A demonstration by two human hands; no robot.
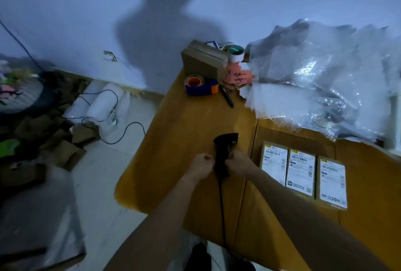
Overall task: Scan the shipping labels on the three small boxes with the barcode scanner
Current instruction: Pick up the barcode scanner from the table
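The black barcode scanner [224,153] is being held near the middle of the frame, just above the wooden table [184,123]. It is being clamped from both sides: the left hand [202,165] is curled shut against its handle, and the right hand [238,163] is wrapped around the other side. The three small boxes [303,173] are lying flat in a row at the lower right (labels facing up). The scanner is probably light, hard and smooth, so it is best gripped by its handle, with its cord [222,210] being kept loose.
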